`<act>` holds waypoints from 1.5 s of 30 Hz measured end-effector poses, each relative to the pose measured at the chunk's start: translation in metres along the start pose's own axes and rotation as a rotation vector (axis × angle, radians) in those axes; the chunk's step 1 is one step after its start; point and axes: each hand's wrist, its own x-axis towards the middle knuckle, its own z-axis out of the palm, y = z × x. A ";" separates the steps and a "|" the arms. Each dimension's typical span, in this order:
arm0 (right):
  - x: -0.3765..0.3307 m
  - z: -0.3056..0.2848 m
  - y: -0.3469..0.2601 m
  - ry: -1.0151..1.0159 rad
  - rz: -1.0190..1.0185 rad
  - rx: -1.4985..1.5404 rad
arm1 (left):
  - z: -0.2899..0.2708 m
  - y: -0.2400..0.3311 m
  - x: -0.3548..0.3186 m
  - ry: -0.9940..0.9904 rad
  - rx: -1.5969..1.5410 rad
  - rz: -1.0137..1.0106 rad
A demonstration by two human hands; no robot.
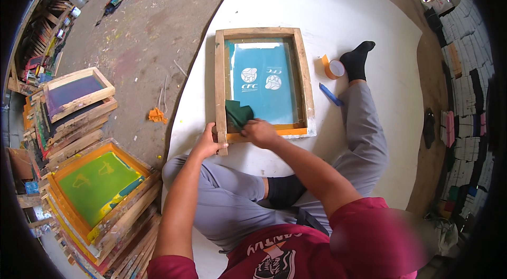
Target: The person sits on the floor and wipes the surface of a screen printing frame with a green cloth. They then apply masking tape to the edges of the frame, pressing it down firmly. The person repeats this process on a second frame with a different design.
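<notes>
A wooden screen-printing frame (221, 68) with a teal mesh (259, 99) lies on the white sheet in front of me. Two round white designs with lettering show on the mesh. My left hand (208, 143) grips the frame's near left corner, fingers wrapped over the wood. Inside that same corner, my right hand (260, 132) is closed on a dark green cloth (239, 114), which lies against the mesh and the frame's inner edge. Orange tape (290, 132) lines the frame's near inner side.
Right of the frame are a roll of orange tape (334, 69) and a blue cutter-like tool (330, 94), close to my outstretched leg (364, 126). Stacked wooden screens (105, 189) stand at left. An orange scrap (157, 115) lies on the floor. White stacks (465, 68) line the right side.
</notes>
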 end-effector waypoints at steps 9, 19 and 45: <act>-0.120 -0.119 0.073 -0.064 0.008 -0.567 | -0.004 0.006 -0.003 -0.009 0.036 0.006; -0.011 -0.001 -0.008 0.023 0.007 -0.158 | 0.001 -0.005 0.005 -0.010 0.018 0.028; 0.034 0.008 -0.049 -0.054 0.404 0.150 | 0.001 -0.004 0.000 0.011 -0.027 0.000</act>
